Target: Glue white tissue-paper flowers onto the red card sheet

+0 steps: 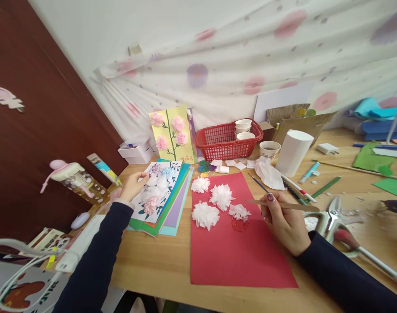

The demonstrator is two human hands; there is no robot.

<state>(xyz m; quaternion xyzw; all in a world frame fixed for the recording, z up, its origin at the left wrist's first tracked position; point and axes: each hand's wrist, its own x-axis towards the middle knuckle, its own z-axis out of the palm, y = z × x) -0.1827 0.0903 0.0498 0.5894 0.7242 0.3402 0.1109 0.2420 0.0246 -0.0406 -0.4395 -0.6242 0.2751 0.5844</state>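
On our red paper (240, 261) sit four white tissue flowers (221, 196), the smallest at a glossy wet patch (240, 225); just right of it our right hand (285, 221) pinches a flat wooden stick (296, 206), its tip pointing left; our left hand (131, 187), fingers loosely bent, is beside loose white tissue (157, 189) on a printed sheet (142, 208); whether it grips anything, we cannot tell; everything lies on the counter (152, 265).
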